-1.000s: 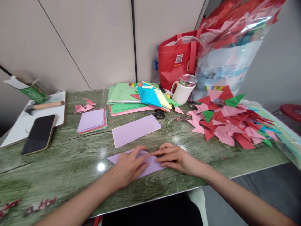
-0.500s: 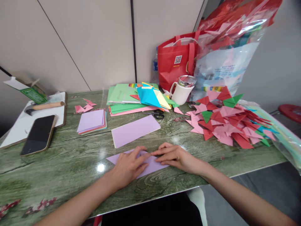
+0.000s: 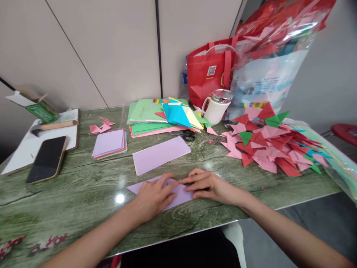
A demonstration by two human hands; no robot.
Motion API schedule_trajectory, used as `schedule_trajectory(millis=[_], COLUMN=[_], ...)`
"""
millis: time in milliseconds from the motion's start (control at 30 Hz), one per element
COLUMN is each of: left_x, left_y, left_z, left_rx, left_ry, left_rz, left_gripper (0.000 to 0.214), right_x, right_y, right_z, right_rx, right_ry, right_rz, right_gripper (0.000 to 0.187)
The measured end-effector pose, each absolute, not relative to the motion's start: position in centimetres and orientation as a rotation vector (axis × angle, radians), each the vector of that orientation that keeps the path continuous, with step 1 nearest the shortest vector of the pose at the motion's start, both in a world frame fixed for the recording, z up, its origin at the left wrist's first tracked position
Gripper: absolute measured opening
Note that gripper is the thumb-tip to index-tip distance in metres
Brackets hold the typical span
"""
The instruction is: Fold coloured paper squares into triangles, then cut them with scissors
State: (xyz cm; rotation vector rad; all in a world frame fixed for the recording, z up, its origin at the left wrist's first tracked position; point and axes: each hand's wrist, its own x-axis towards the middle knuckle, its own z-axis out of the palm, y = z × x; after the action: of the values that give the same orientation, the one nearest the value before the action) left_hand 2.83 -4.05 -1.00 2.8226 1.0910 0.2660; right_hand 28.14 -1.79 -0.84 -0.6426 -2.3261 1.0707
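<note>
- The purple paper [image 3: 180, 196] lies on the bench [image 3: 89, 201] near its front edge, directly under both hands; it is folded, but its full outline is hard to make out.
- Its long axis runs left to right, the right end slightly nearer the person; a sharp corner points left, in plain sight.
- The left hand [image 3: 153, 195] covers its middle, fingers bent and resting on top; the right hand [image 3: 210, 188] lays its fingertips on the right end and hides it.
- Neither hand is clenched; whether either one pinches a fold, I cannot tell.
- Just beyond lies a purple strip [image 3: 161, 154], its long axis slanting up to the right, a pale edge showing beneath.
- Beyond the strip are scissors [image 3: 190, 137] with black handles, their blades hard to make out beside the paper pile [image 3: 145, 111].
- Left of the strip sit a stack of squares [image 3: 108, 143] and, behind it, pink folded pieces [image 3: 103, 126].
- To the right spreads a heap of folded paper [image 3: 264, 141], its lower pieces buried.
- A mug [image 3: 216, 111] stands before the red bag [image 3: 205, 83], which partly hides a bottle [image 3: 184, 76].
- The clear plastic bag [image 3: 270, 74] is cut off at the top.
- At far left, a phone [image 3: 47, 158] and a hammer [image 3: 55, 125] lie on a white board [image 3: 16, 160].
</note>
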Motion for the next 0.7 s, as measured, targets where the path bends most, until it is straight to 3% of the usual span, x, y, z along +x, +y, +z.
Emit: schedule_trajectory(millis=[700], left_x=[3.03], left_y=[-4.17], left_z=[-0.75], left_rx=[2.873], left_ry=[1.050], left_rz=[0.174], left_gripper=[0.028], right_x=[28.41], right_y=[-1.31], right_z=[-0.54], right_rx=[-0.663], right_ry=[-2.349], right_rz=[1.161], right_gripper=[0.030])
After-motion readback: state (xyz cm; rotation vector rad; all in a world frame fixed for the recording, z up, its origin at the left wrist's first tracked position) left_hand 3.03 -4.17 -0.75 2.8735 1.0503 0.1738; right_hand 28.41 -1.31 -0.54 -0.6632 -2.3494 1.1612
